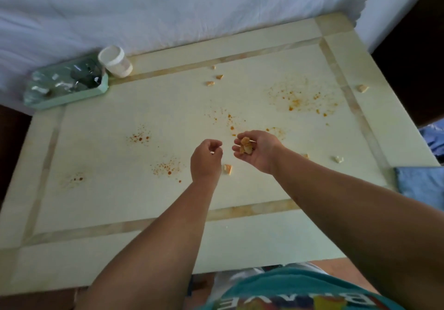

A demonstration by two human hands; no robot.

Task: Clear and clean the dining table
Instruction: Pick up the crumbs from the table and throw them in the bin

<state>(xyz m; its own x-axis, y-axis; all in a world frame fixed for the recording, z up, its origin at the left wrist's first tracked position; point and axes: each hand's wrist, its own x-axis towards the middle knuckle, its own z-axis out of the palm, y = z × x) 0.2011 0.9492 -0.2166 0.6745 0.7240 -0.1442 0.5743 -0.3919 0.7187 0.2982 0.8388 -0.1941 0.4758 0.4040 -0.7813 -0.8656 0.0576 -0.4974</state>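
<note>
**Orange stains & crumbs: table approx. part-cleared, wiping not begun**

We are gathering food scraps off the pale table (240,233), and we are judging the job as early-to-mid stage. Our right hand (257,150) is cupping palm-up over the middle of the table, holding a small pile of collected pieces (246,147). Our left hand (207,157) is hovering just left of it w/ fingers curled in narrow; whether it is pinching a crumb we cannot tell.

Still left to pick up, as far as we are seeing:
- one piece (227,168) lying just near of the hands, between the wrists
- three small bits (213,79) at the far middle
- one chunk (362,88) on the far right border
- one white bit (338,159) nearer on the right, plus another partly hidden behind our right wrist

Orange speckled stains (302,98) are spreading far right, centre & left, none looking wiped yet, so cleaning is probably all ahead of us.

At the far left corner a green tray (69,98) w/ clear plastic and a white lidded jar (115,61) are sitting, prob. still needing removal. A blue cloth (420,182) is lying at the right edge, perhaps for the wipe-down.
</note>
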